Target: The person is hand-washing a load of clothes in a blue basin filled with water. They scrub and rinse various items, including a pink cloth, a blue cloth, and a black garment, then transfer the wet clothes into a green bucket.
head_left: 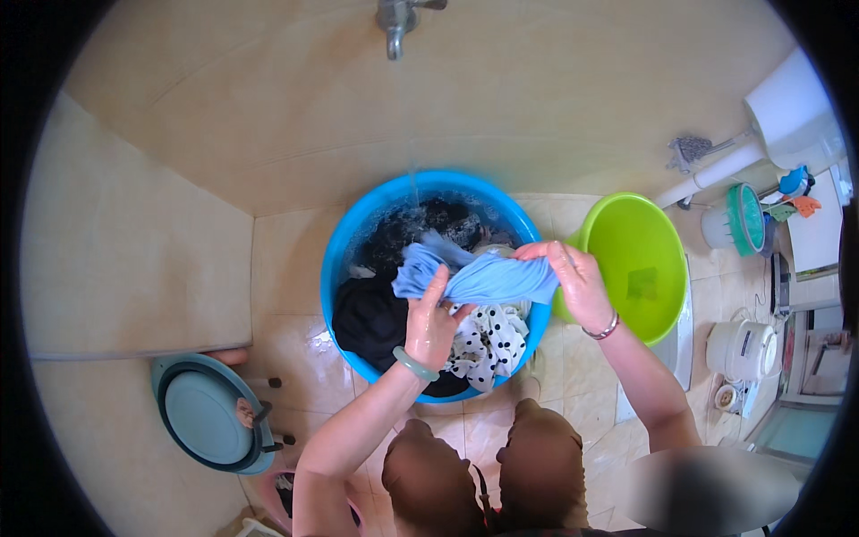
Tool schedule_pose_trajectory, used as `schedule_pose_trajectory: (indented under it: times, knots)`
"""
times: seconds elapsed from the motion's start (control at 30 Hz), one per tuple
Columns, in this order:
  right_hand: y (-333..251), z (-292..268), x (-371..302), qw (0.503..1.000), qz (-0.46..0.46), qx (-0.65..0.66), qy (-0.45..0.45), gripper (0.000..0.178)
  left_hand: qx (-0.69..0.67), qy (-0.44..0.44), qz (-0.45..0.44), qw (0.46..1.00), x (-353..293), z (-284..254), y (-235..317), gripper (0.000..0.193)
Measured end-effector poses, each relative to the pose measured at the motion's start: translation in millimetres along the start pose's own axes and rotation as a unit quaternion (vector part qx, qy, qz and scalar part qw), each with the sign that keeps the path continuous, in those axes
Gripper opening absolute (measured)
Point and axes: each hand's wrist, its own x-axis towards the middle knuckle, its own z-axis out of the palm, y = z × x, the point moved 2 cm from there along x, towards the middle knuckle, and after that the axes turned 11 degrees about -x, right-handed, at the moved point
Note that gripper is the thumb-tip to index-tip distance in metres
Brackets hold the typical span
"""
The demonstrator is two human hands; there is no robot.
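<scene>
A wet light blue cloth [501, 279] is stretched between my two hands above a blue basin [335, 234]. My left hand [432, 331], below a jade-green bangle, grips its left part, with some fingers hidden behind the fabric. At the right end, my right hand [577, 282] has the cloth pinched between thumb and fingers. Black clothes [369, 322] and a white cloth with black dots [488, 345] lie in the basin beneath. Bubbly water covers dark fabric at its far side, where a thin stream falls in. What garment the blue cloth is, I cannot tell.
Above the basin a metal tap [395, 27] juts from the tiled wall. A lime-green basin [635, 259] stands close on the right. Nested grey-blue basins [208, 416] lean at the left wall. Farther right are a white bucket [741, 349] and a white pipe [716, 174].
</scene>
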Motion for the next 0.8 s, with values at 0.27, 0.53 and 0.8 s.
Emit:
schedule_pose_trajectory:
  times: [0.27,0.53,0.8]
  knots:
    - [-63.4,-62.7,-21.7,0.983,-0.083,-0.093,0.133,0.052,0.04,-0.012,-0.178,0.983,-0.9,40.8,-26.2,0.043]
    - [-100.4,-160.2,-51.2,0.843,-0.153,-0.36,0.369,0.039,0.532,-0.205,-0.126,0.812,16.0,162.2,-85.0,0.058]
    - [41.9,-219.9,-54.3,0.912,0.048,-0.313,0.262,0.035,0.342,-0.22,-0.318,0.856,50.7,135.7,-193.4,0.077]
